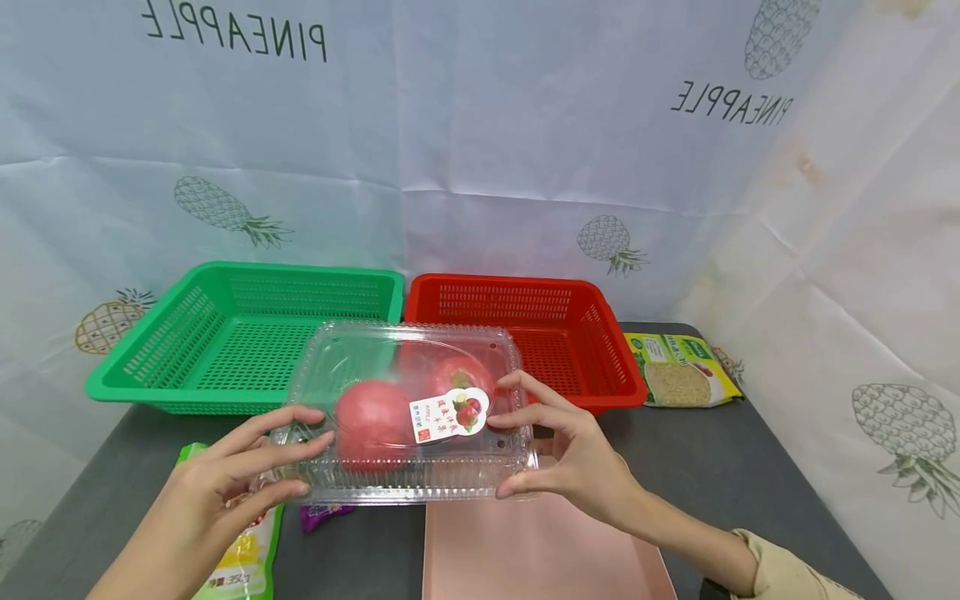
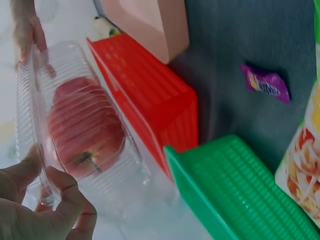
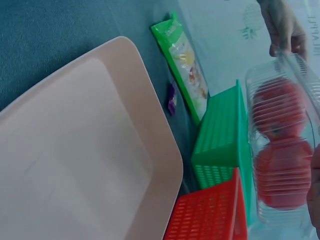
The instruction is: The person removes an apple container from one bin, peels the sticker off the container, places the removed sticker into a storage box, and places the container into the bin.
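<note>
A clear plastic clamshell box (image 1: 442,482) is held up in the middle of the head view, above the table and in front of the two baskets. Inside lie red apples (image 1: 372,425), and a white label (image 1: 448,415) with an apple picture is stuck on the lid. My left hand (image 1: 232,475) grips the box's left end between thumb and fingers. At the right end my right hand (image 1: 566,450) pinches it the same way. The left wrist view shows the thumb and fingers of my left hand (image 2: 55,200) at the box's rim, with an apple (image 2: 87,130) behind the ridged plastic.
Behind the box stand a green basket (image 1: 247,350) and a red basket (image 1: 558,358). A pink tray (image 1: 540,550) lies below at front right. A green-and-white packet (image 1: 247,558), a purple wrapped sweet (image 2: 266,83) and a yellow-green bag (image 1: 678,371) rest on the dark table (image 1: 360,558).
</note>
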The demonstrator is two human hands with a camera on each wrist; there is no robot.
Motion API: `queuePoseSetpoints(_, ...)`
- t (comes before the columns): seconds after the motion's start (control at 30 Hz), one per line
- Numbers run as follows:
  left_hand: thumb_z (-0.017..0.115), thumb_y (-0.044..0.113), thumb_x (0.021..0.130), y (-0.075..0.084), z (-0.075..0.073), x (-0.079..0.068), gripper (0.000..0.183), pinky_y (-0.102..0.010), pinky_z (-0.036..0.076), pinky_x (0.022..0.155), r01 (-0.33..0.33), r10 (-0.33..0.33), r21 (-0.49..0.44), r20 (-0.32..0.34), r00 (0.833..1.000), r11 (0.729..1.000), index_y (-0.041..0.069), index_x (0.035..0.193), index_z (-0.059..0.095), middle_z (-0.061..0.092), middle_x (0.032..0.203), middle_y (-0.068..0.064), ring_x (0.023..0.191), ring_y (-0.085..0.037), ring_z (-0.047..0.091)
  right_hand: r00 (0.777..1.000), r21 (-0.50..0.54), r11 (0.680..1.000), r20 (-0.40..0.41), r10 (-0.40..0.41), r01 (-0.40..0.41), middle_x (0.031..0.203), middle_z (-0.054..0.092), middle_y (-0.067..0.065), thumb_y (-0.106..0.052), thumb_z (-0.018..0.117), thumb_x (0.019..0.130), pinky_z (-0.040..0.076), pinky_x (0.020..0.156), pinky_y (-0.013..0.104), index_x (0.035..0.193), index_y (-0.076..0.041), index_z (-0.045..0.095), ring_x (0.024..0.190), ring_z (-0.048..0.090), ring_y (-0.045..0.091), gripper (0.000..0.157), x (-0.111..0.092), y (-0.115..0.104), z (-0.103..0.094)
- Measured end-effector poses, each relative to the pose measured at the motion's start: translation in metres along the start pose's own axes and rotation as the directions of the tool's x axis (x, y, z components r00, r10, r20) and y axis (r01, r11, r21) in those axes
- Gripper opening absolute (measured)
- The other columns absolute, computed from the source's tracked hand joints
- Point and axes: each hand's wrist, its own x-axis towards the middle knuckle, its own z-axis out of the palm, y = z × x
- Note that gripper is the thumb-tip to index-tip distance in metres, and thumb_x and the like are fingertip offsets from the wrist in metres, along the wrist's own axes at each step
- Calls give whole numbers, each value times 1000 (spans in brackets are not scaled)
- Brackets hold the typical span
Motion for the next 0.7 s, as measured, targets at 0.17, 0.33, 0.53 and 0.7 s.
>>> queuePoseSetpoints(0.17, 81, 2, 69, 3, 8, -3, 57, -10, 42, 59, -42, 41, -10, -10, 999, 999, 15, 122, 67, 55, 128, 3, 98, 1, 53, 998, -1, 998, 0, -64, 64, 138, 41, 16, 5, 81, 70, 55, 76, 42, 117, 0, 66, 118, 47, 24, 49, -14, 0, -3)
queuePoseSetpoints(0.33, 79, 13, 75, 7, 17, -8, 51, -11, 41, 59, -84, 83, -57, -15, 996, 995, 11, 124, 66, 54, 128, 0, 109, 0, 49, 996, 1, 996, 8, -90, 90, 138, 41, 19, 9, 81, 67, 56, 73, 42, 117, -1, 65, 117, 49, 22, 53, -25, -1, -5)
queuePoseSetpoints(0.53, 65, 37, 87, 15, 29, -17, 43, -10, 45, 72, -79, 78, -51, -27, 997, 996, 13, 123, 66, 54, 127, 1, 114, -1, 47, 992, -12, 992, 22, -125, 125, 139, 41, 21, 15, 81, 62, 56, 71, 40, 119, 1, 64, 119, 48, 20, 61, -37, -1, -9)
queuePoseSetpoints(0.7, 74, 27, 83, 19, 42, -25, 39, -11, 40, 63, -79, 74, -77, -62, 995, 994, 15, 120, 68, 55, 125, 0, 93, 1, 50, 990, -11, 991, 37, -133, 134, 140, 41, 19, 18, 80, 60, 56, 71, 40, 120, 1, 64, 110, 55, 19, 65, -48, 4, -13)
